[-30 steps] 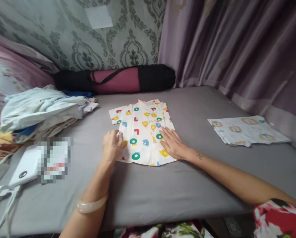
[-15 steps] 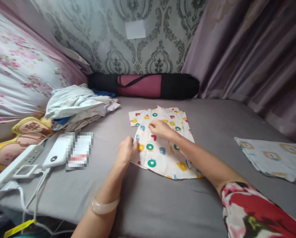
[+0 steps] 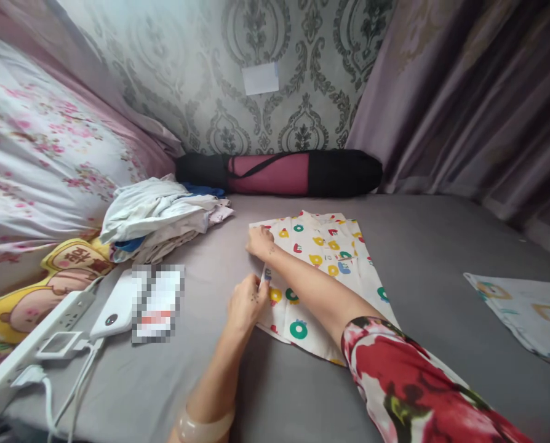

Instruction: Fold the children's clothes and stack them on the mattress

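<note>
A small white shirt [image 3: 330, 258] printed with coloured shapes lies flat on the grey bed surface [image 3: 413, 246]. My left hand [image 3: 247, 301] pinches the shirt's left edge near its lower part. My right hand [image 3: 259, 240] reaches across the shirt and grips its left sleeve at the top left corner, fingers closed on the cloth. My right arm in a red floral sleeve [image 3: 408, 381] covers the shirt's lower middle.
A pile of pale clothes [image 3: 159, 212] lies at the left, a black and pink rolled bag [image 3: 284, 173] against the wall. A folded printed cloth [image 3: 528, 311] lies at the right. A white power bank [image 3: 115, 304] and power strip [image 3: 30, 351] with cables sit at the left front.
My right hand has moved from the shirt's right front across to its left sleeve. My left hand stayed on the left edge. The camera has swung left.
</note>
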A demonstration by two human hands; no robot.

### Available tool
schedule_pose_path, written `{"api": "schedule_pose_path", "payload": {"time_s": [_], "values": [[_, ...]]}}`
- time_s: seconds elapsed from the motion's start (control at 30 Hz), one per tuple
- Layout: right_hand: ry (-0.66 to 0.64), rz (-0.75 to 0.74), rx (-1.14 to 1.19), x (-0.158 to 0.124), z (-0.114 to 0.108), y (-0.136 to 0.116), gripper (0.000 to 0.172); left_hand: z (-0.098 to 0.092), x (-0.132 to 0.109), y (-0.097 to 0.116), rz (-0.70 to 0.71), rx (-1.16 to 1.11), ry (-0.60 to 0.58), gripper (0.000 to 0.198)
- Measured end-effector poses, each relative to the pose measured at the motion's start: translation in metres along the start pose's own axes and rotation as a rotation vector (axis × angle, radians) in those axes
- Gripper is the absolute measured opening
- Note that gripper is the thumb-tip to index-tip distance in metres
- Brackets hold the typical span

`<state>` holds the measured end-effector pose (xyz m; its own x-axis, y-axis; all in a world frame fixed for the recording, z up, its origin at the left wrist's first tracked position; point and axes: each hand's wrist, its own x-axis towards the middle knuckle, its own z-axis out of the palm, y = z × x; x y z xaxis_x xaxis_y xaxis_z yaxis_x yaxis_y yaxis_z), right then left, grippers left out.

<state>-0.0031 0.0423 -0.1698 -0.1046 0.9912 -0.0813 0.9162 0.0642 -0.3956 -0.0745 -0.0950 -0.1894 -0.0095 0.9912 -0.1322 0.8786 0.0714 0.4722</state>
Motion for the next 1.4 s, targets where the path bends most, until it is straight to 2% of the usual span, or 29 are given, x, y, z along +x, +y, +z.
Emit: {"api": "schedule_pose_path", "payload": {"time_s": [0.13, 0.33, 0.5, 0.7, 0.83, 1.0, 1.1, 1.2, 1.4], "values": [[0.024, 0.022, 0.102, 0.004, 0.0, 0.007, 0.039, 0.0, -0.002, 0.002, 0.009, 0.023, -0.004, 0.024], [0.103, 0.092, 0.423, 0.004, -0.019, 0.043, 0.02, 0.0, -0.003, 0.003, 0.051, -0.003, 0.008, 0.019], [0.194, 0.091, 0.696, -0.011, -0.052, 0.072, 0.034, -0.003, -0.01, 0.011, 0.107, -0.094, 0.021, 0.013], [0.223, 0.183, 1.111, -0.041, -0.084, 0.11, 0.046, -0.01, -0.029, 0.032, 0.175, -0.296, -0.017, 0.01], [0.259, 0.209, 1.137, -0.056, -0.088, 0.132, 0.052, 0.002, -0.039, 0.041, 0.261, -0.365, -0.067, 0.014], [0.29, 0.27, 1.127, -0.067, -0.082, 0.161, 0.054, 0.018, -0.049, 0.047, 0.418, -0.45, -0.126, 0.02], [0.274, 0.326, 1.019, -0.071, -0.075, 0.18, 0.054, 0.017, -0.054, 0.051, 0.48, -0.427, -0.201, 0.025], [0.245, 0.386, 0.892, -0.072, -0.066, 0.196, 0.051, 0.013, -0.056, 0.054, 0.463, -0.37, -0.238, 0.032], [0.164, 0.477, 0.687, -0.071, -0.059, 0.215, 0.047, 0.02, -0.049, 0.046, 0.518, -0.284, -0.149, 0.023]]}}
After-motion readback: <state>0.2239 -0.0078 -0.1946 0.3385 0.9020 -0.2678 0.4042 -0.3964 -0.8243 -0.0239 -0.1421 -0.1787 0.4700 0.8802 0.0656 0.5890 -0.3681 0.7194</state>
